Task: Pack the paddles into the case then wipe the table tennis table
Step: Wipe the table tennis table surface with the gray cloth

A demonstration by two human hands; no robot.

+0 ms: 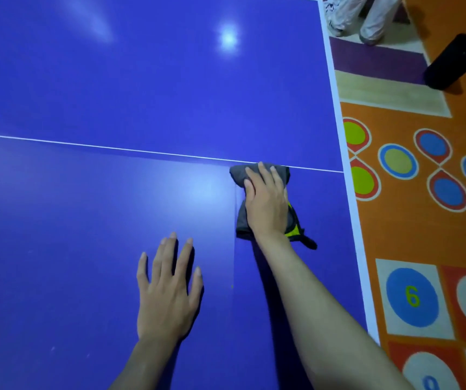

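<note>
Left hand (167,291) splayed flat on table (85,80) — right hand (265,204) presses cloth (238,175), fingers straight.

Two bare forearms, left grip (167,291), right grip (267,204)

Right hand (265,204) hides the cloth's (238,175) middle.

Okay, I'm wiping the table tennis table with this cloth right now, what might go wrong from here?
1. The cloth is bunched under your right hand, so it covers little and may leave streaks.
2. You're working near the table edge; the loose cloth tail could slip over it.
3. Your left hand rests flat on the blue top and may leave prints.
</note>
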